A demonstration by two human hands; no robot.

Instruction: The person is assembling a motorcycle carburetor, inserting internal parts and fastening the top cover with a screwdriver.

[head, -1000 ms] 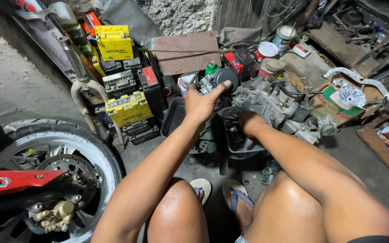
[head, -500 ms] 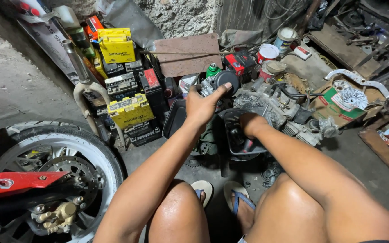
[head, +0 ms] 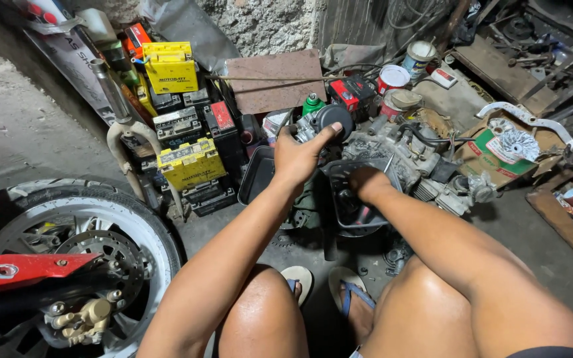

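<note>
Down on the floor, a metal engine part [head: 319, 122] is gripped by the left hand [head: 298, 156], closed around it. It looks heavy, hard and greasy, best held by its thick body. Its round black end points up-right. The right hand [head: 365, 180] is curled inside a black tub [head: 339, 219]; its grip cannot be told.

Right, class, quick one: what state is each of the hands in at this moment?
Left hand: closed on the black round engine part.
Right hand: reaching into the black basket; fingers hidden, grip cannot be told.
</note>
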